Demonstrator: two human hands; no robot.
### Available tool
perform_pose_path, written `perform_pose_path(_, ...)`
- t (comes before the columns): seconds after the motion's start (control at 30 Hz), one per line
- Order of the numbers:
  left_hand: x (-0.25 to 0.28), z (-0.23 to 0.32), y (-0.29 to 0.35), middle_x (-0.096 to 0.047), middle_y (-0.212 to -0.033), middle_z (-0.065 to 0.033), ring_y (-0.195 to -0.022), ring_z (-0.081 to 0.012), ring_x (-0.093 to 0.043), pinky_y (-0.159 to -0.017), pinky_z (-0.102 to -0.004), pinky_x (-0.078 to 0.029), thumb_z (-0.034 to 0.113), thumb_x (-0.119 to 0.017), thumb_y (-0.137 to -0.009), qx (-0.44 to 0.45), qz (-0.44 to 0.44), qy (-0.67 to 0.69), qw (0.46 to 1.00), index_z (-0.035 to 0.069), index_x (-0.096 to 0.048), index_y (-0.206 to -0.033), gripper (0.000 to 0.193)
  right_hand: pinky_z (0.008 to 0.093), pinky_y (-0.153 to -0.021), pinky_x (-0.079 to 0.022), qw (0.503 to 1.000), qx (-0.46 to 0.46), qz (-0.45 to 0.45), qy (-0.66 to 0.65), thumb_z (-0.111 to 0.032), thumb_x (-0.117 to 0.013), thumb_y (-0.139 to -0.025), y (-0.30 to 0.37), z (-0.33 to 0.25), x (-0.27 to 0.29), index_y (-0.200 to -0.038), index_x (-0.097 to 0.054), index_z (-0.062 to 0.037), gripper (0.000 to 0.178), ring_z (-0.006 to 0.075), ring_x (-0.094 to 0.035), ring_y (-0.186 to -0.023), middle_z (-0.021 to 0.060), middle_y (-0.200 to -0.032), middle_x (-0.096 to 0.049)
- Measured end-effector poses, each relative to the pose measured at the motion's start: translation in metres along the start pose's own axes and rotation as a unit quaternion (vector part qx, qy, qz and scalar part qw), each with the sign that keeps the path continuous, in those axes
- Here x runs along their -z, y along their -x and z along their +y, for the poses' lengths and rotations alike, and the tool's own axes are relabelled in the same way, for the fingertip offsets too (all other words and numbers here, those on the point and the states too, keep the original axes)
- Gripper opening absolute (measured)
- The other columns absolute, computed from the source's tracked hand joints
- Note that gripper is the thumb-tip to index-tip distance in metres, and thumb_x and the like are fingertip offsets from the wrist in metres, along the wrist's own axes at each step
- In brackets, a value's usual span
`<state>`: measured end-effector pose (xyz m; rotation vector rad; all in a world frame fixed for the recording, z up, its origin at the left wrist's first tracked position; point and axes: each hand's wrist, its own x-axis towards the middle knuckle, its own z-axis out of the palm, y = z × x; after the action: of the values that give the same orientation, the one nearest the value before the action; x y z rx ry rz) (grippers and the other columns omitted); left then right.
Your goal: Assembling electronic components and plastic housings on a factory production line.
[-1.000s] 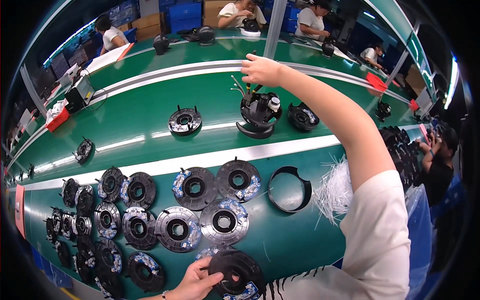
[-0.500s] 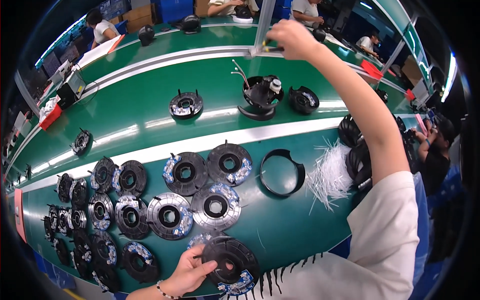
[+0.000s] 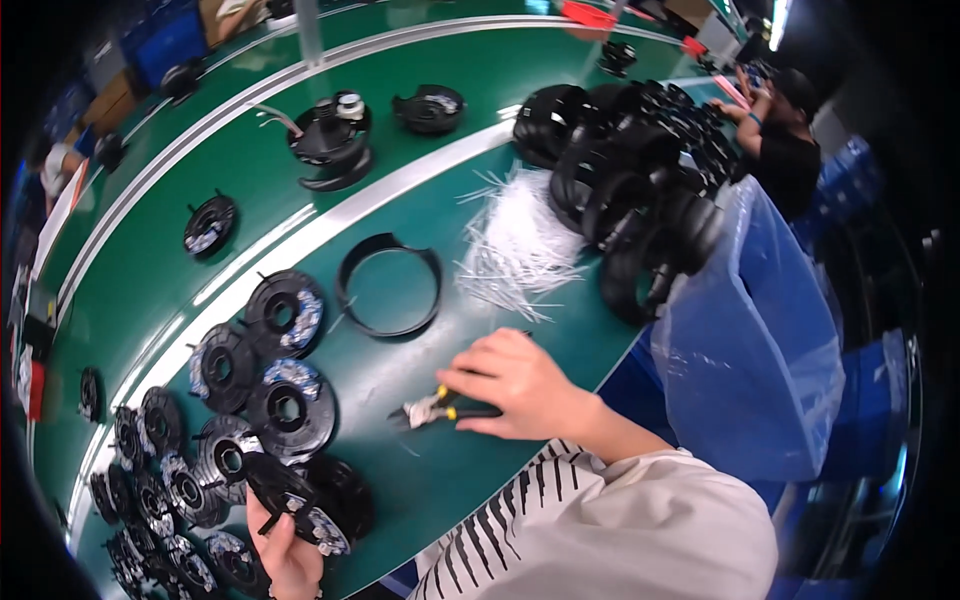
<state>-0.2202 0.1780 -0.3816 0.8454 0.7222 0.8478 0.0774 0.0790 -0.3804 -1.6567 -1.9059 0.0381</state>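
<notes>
While a black fan part [image 3: 290, 497] is held up by the left hand [image 3: 285, 550], yellow-handled cutting pliers [image 3: 440, 408] on the green counter [image 3: 420, 480] are gripped by the right hand [image 3: 515, 385], at three o'clock of it.

left hand [image 3: 285, 555] cut by lower edge, pliers [image 3: 440, 408] handles hidden

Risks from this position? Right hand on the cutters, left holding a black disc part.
1. The right hand covers the cutters, whose tips point toward the black discs nearby; a careless lift might nick one.
2. The left hand holds a black disc part low at the table's edge, over other discs; a slip could drop it on them or off the table.
3. The loose white ties lie close to the right arm and could be swept off.
</notes>
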Motion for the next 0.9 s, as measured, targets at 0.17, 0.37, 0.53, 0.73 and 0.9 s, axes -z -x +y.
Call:
perform_pose_path(0.17, -0.016, -0.019, -0.009, -0.053, -0.114, -0.0095, -0.102, -0.022, -0.052, -0.089, -0.0345, -0.042, 0.024, -0.036, -0.092, 0.053, -0.043, 0.121, 0.99, 0.005, -0.044, -0.119, 0.034, 0.0405, -0.091, -0.033, 0.995, 0.013, -0.083, -0.046, -0.029, -0.072, -0.06, 0.026, 0.008, -0.017, -0.102, -0.056, -0.0039, 0.052, 0.0252, -0.047, -0.099, 0.0068, -0.105, -0.053)
perform_pose_path(0.37, -0.019, -0.022, -0.013, -0.054, -0.112, -0.0078, -0.1, -0.0206, -0.053, -0.086, -0.0328, -0.043, 0.023, -0.039, -0.092, 0.111, -0.07, 0.132, 0.983, 0.005, -0.045, -0.119, 0.033, 0.0362, -0.072, -0.045, 0.964, -0.024, 0.256, 0.073, -0.023, -0.071, -0.063, 0.038, 0.035, 0.028, -0.07, -0.061, -0.0082, 0.019, 0.024, -0.057, -0.077, 0.0059, -0.08, -0.062)
perform_pose_path(0.53, -0.035, 0.003, -0.013, -0.047, -0.118, -0.01, -0.104, -0.0201, -0.048, -0.088, -0.033, -0.039, 0.011, -0.043, -0.086, -0.007, 0.044, 0.004, 0.999, 0.001, -0.033, -0.126, 0.043, 0.0338, -0.043, -0.038, 0.804, -0.412, 0.35, 0.246, -0.037, -0.071, -0.065, 0.043, 0.077, 0.094, -0.052, -0.053, -0.0035, 0.04, 0.0261, -0.052, -0.046, 0.009, -0.05, -0.052)
perform_pose_path(0.73, -0.065, 0.022, -0.046, -0.053, -0.108, -0.0119, -0.1, -0.0195, -0.053, -0.089, -0.0335, -0.04, 0.005, -0.047, -0.084, -0.033, -0.042, -0.023, 0.998, 0.0, -0.035, -0.121, 0.039, 0.0324, -0.048, -0.039, 0.83, -0.425, 0.25, 0.261, -0.018, -0.063, -0.073, 0.057, 0.07, 0.092, -0.064, -0.059, -0.0014, 0.02, 0.0275, -0.052, -0.049, 0.0129, -0.055, -0.053)
perform_pose_path(0.9, -0.065, 0.03, -0.055, -0.051, -0.113, -0.0154, -0.105, -0.0223, -0.052, -0.088, -0.037, -0.045, 0.002, -0.046, -0.084, -0.074, -0.031, -0.03, 0.996, 0.0, -0.031, -0.122, 0.041, 0.0231, -0.043, -0.037, 0.916, -0.22, 0.3, 0.149, 0.005, -0.066, -0.066, 0.024, -0.006, 0.076, -0.075, -0.06, 0.005, 0.011, 0.0154, -0.05, -0.048, 0.0124, -0.065, -0.058)
